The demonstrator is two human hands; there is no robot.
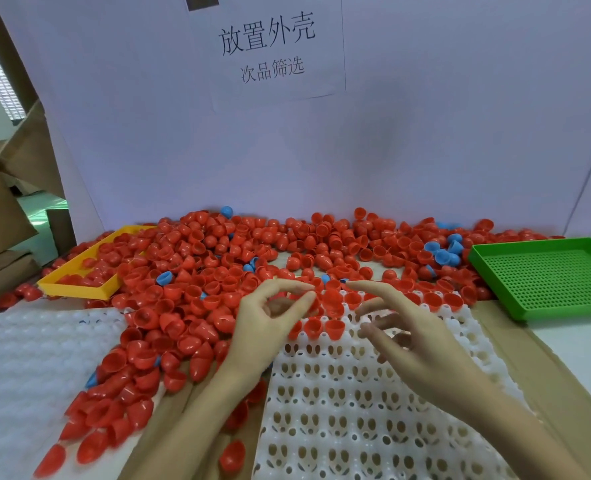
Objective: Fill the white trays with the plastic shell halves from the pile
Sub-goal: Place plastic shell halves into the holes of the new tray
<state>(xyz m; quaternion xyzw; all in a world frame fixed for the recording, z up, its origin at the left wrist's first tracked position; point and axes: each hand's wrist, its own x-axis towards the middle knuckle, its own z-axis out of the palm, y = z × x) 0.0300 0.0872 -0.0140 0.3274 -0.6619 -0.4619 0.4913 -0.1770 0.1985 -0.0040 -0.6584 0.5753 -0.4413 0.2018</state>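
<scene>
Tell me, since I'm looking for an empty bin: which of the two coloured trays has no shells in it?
The green tray at right; the yellow tray at left holds red shells.

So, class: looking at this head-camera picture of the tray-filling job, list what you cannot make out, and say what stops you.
- White tray, head view: its near end is cut off by the bottom edge; both forearms cover parts.
- Left hand: whether it pinches a red shell is unclear; its curled fingers hide it.
- Right hand: fingertips motion-blurred.
- Yellow tray: the shell pile buries its right side.
- Green tray: right end cut off.
</scene>
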